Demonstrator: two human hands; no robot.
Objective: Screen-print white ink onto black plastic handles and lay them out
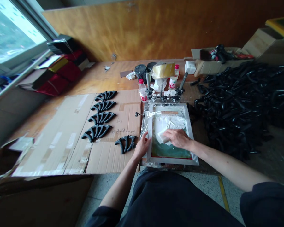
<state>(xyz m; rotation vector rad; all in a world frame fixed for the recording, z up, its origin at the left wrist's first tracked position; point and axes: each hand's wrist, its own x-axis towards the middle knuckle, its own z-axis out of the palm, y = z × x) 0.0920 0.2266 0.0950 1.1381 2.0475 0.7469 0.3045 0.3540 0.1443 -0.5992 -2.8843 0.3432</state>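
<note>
Where the worktop (104,78) runs along the wooden wall, a great heap of black curved parts (241,101) fills its right end, and flattened cardboard (68,142) covers the left, carrying five small fans of the same parts (101,117). At the near edge sits a metal-framed printing screen (191,132). The left hand (142,145) grips the frame's left rail; the right hand (178,138) presses a white cloth (162,136) flat on the mesh.

head-worn view, forward-down, near workbench (104,78)
</note>
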